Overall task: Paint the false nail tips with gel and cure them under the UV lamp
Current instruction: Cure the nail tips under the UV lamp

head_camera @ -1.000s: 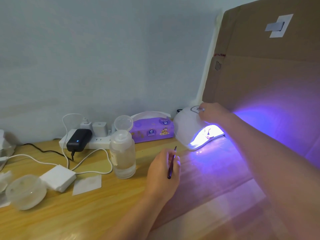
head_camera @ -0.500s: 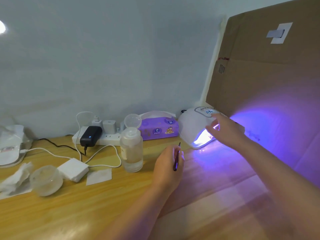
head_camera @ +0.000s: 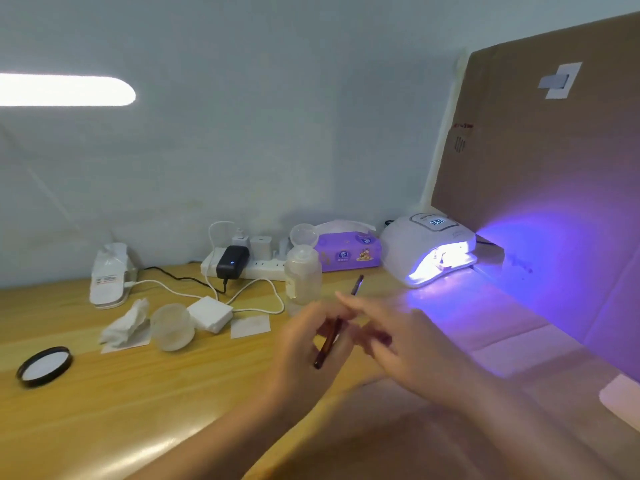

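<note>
The left hand (head_camera: 304, 344) holds the brush (head_camera: 337, 323) in its grip, long axis pointing up and away toward the lit UV lamp (head_camera: 427, 249), beyond and rightward. The right hand (head_camera: 398, 337), fingers loose, is just beside the brush, nearer the lamp.

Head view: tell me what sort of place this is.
Probably a home desk set up for nail work, not a salon. A lit UV lamp stands on a wooden desk against a plain wall, beside a power strip crowded with chargers and a propped cardboard sheet.
</note>
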